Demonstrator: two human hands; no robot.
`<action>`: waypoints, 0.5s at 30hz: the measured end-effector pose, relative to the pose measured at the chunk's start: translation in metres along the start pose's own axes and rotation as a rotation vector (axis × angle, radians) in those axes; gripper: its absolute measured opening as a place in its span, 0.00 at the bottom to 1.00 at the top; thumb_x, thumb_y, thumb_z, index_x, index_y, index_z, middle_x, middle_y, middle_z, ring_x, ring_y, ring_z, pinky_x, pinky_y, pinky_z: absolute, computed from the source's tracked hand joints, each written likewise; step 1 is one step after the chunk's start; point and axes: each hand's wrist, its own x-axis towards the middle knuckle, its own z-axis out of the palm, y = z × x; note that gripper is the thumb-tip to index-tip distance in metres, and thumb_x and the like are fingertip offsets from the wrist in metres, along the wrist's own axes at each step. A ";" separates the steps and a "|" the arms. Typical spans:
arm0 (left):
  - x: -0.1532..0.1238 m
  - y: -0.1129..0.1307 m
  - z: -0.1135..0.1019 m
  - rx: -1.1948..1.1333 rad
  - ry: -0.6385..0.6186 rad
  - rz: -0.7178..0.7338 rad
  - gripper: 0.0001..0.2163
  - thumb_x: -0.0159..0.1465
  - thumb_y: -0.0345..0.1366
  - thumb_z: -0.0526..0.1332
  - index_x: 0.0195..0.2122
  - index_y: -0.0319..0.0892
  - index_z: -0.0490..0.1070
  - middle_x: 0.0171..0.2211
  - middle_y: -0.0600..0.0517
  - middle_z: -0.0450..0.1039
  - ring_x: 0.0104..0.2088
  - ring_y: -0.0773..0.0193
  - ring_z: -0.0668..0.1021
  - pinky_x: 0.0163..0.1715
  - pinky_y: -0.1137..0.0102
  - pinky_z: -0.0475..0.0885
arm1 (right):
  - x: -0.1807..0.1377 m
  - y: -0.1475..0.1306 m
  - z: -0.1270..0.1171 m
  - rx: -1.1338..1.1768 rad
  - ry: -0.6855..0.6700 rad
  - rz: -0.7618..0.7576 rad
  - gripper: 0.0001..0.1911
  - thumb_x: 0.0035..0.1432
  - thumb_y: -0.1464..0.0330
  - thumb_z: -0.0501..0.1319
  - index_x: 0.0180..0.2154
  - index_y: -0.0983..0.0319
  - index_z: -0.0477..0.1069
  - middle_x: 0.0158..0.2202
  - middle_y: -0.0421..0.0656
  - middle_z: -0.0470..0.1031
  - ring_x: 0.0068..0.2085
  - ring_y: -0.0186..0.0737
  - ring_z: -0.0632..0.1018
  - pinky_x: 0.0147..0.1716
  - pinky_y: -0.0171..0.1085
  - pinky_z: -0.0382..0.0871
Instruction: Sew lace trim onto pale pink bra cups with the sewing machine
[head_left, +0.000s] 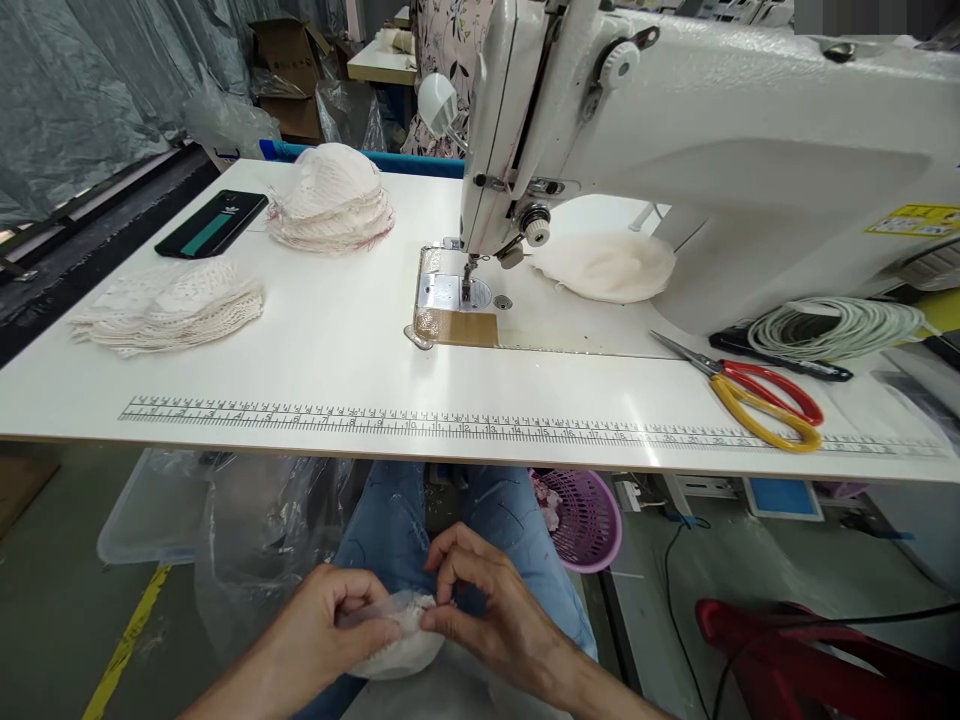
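Observation:
Both my hands are low over my lap, below the table edge. My left hand (330, 625) and my right hand (484, 600) pinch a small white lace fabric cup piece (401, 645) between them, fingers closed on its upper edge. My blue jeans (390, 530) show beneath. On the table above, a white sewing machine (675, 130) stands with its needle and presser foot (466, 285) over the metal plate.
A stack of lace pieces (172, 305), a pile of sewn cups (330, 200) and a phone (211, 223) lie left. Another cup (607, 265) sits behind the needle. Red-and-yellow scissors (750, 395), coiled cord (832, 330). Purple basket (585, 515) and plastic bag (255, 540) below.

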 end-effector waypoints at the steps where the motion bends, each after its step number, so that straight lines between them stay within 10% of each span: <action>1: 0.000 -0.001 0.000 -0.006 0.002 -0.002 0.13 0.55 0.44 0.59 0.20 0.41 0.63 0.17 0.60 0.51 0.21 0.70 0.53 0.22 0.71 0.46 | -0.001 -0.001 0.001 -0.011 0.017 -0.003 0.13 0.56 0.64 0.63 0.26 0.62 0.64 0.37 0.42 0.65 0.39 0.36 0.70 0.37 0.34 0.62; 15: 0.001 0.001 0.000 0.015 0.034 0.018 0.11 0.53 0.42 0.60 0.21 0.39 0.67 0.17 0.60 0.51 0.21 0.71 0.54 0.20 0.74 0.49 | 0.000 -0.002 0.004 -0.023 -0.039 0.040 0.08 0.56 0.64 0.63 0.32 0.62 0.68 0.35 0.41 0.66 0.28 0.30 0.65 0.27 0.30 0.59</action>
